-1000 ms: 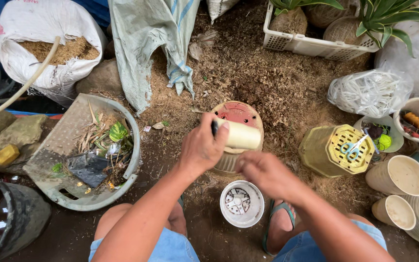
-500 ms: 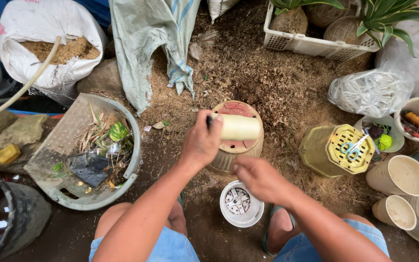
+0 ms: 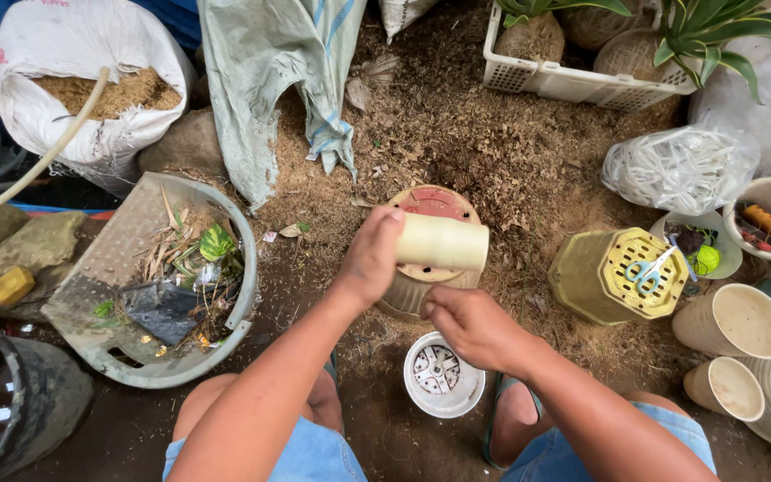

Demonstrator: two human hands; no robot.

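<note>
Left hand (image 3: 369, 259): grip closed round pale cream cylinder (image 3: 442, 242), held level above brown pot (image 3: 430, 207). Right hand (image 3: 470, 323): grip narrow, fingers curled, just beneath cylinder; contact unclear. White pot (image 3: 442, 382) below on ground.

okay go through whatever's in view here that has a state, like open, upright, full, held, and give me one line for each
left hand: gripping the tape roll
tape roll: held sideways above the upturned pot
right hand: under the roll, thumb up toward it
upturned pot: upside down
white pot: upright, empty
yellow pot: on its side, scissors on it
sack: open, filled with husk
</note>
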